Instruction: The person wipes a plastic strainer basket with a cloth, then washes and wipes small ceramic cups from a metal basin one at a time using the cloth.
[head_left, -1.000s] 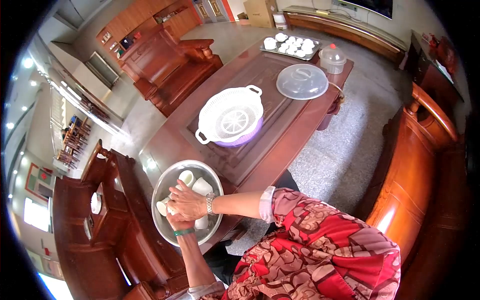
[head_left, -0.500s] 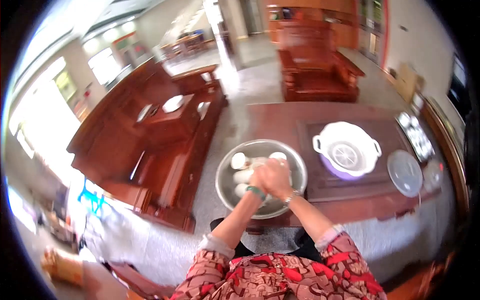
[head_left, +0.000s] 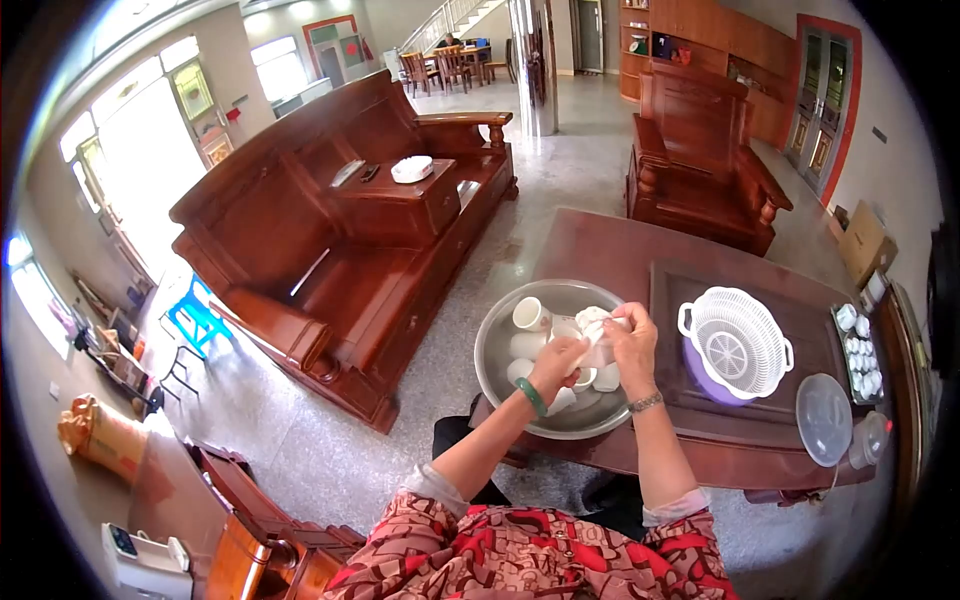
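Over a wide metal basin (head_left: pixel 487 385), my two hands hold a crumpled white cloth (head_left: pixel 597 340). My left hand (head_left: pixel 558 366), with a green bangle at the wrist, is closed on the cloth's lower left part. On its other side my right hand (head_left: pixel 634 352), wearing a metal watch band, grips the cloth with bent fingers. Several white cups lie in the basin. One cup (head_left: pixel 532 314) stands tilted near the far left rim, and another cup (head_left: pixel 607 378) lies below my hands. My hands partly hide the cups in the middle.
The basin sits on a dark wooden table (head_left: pixel 590 245). To its right are a white colander (head_left: pixel 738 340) in a purple bowl (head_left: pixel 705 375), a clear lid (head_left: pixel 824 420) and a tray of small white cups (head_left: pixel 860 350). A wooden sofa (head_left: pixel 290 220) and armchair (head_left: pixel 700 150) stand beyond.
My hands were pressed together over the basin; now they are apart, with the white cloth visible between them. The camera view has shifted, moving the basin rightward in the picture.
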